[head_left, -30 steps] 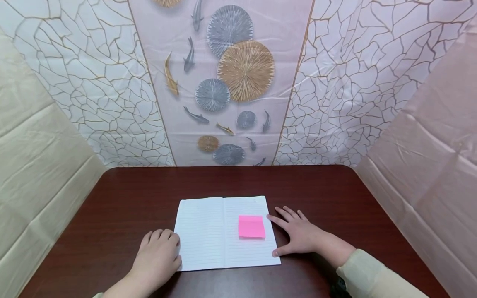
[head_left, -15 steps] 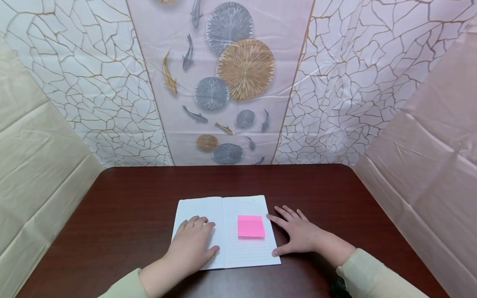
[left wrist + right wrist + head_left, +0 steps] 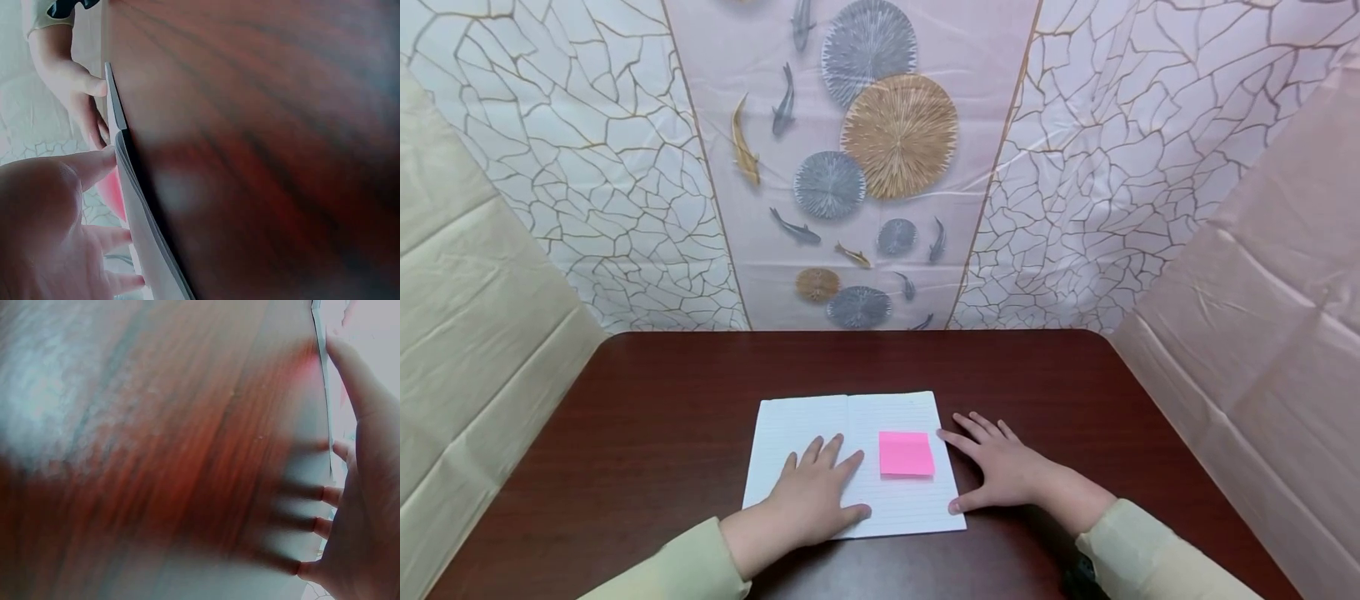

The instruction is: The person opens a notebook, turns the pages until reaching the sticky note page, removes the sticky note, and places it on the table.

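Note:
An open lined notebook [image 3: 898, 518] lies on the dark wooden table, its spine near the middle. A pink sticky note [image 3: 906, 454] is on its right page, the lower edge slightly lifted. My left hand [image 3: 811, 497] rests with fingers spread on the left page, fingertips around the spine and thumb reaching onto the right page. In the left wrist view the fingertips of the left hand [image 3: 53, 219] meet the page. My right hand [image 3: 1003, 471] lies at the notebook's right edge, thumb and index finger touching the page border, the other fingers spread on the table.
The table [image 3: 662, 417] has a glossy dark red-brown top. Behind it hangs a patterned backdrop [image 3: 865, 167] with printed discs and fish. Pale fabric panels [image 3: 490, 333] stand along both sides.
My left hand has moved right from the notebook's left edge onto the left page, and its fingers have spread out. The right hand stays in place.

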`<state>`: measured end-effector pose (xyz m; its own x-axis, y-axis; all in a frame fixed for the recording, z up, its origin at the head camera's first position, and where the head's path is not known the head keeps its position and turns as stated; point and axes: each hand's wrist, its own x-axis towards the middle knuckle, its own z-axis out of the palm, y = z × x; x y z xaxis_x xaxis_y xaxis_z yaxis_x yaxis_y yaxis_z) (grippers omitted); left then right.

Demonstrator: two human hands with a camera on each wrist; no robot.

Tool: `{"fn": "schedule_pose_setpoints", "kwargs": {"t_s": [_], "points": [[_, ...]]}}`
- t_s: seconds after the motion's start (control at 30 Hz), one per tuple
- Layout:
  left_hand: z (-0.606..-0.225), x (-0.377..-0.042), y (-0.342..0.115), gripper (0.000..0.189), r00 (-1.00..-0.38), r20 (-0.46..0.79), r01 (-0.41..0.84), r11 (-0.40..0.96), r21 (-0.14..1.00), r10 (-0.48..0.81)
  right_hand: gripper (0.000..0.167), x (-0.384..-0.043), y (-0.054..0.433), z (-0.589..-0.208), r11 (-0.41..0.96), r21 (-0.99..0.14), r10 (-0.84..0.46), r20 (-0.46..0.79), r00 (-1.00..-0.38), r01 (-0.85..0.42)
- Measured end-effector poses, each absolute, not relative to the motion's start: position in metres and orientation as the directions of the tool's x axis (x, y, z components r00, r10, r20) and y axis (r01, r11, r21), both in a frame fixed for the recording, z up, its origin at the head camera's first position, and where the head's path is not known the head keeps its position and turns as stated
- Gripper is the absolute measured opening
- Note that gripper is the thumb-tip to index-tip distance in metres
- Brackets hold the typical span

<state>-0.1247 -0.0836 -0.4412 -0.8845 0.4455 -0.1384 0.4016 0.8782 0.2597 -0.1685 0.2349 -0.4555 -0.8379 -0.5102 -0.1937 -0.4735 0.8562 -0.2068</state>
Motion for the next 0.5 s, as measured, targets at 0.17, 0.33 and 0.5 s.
{"fn": "schedule_pose_setpoints", "kwargs": {"t_s": [0.17,0.33,0.5], "points": [[-0.4445,-0.1263,-0.0848,0.078,-0.883,-0.158,0.390,0.879,0.274,0.441,0.110,-0.1693,0.2353,-0.4557,0.859,-0.201,-0.506,-0.197,-0.840,-0.470],[-0.4461,-0.1271,-0.0858,0.078,-0.884,-0.165,0.383,0.880,0.281,0.437,0.110,-0.1704,0.2348,-0.4554,0.855,-0.204,-0.513,-0.193,-0.836,-0.477],[-0.4480,-0.1288,-0.0862,0.078,-0.883,-0.165,0.387,0.879,0.277,0.440,0.110,-0.1701,0.2347,-0.4560,0.856,-0.188,-0.512,-0.192,-0.837,-0.481]]}}
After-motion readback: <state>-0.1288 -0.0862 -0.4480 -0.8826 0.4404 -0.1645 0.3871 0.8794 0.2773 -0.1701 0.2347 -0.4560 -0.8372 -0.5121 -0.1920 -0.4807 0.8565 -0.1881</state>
